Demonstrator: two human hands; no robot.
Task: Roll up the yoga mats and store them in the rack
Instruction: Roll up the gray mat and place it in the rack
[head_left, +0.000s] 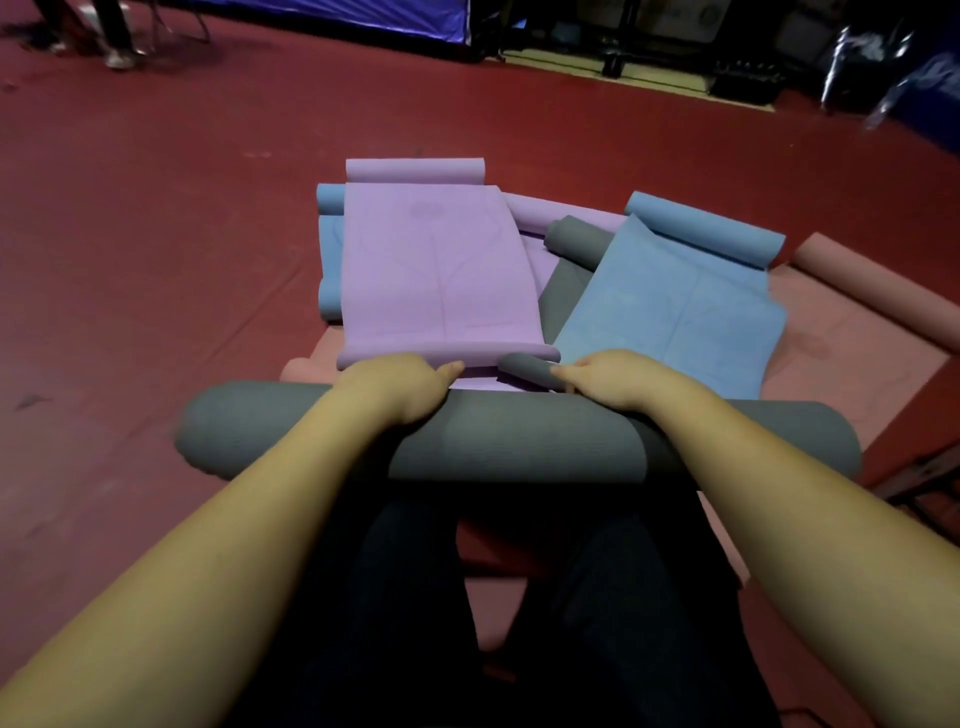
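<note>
A thick grey rolled yoga mat (509, 441) lies crosswise just in front of my knees. My left hand (400, 387) curls over its far side near the left of centre, and my right hand (608, 382) curls over it to the right. Beyond the roll a purple mat (436, 270) lies partly unrolled, with curled ends near and far. A blue mat (670, 306) lies partly unrolled to its right. Another grey mat (571, 244) sits between them, half hidden. No rack is in view.
A pink mat (852, 338) is spread under the pile, its rolled end at the far right. Another blue mat (330, 249) peeks out left of the purple one. Red floor (156, 234) surrounds everything. A person's legs (117, 36) stand at the far left; dark equipment lines the back.
</note>
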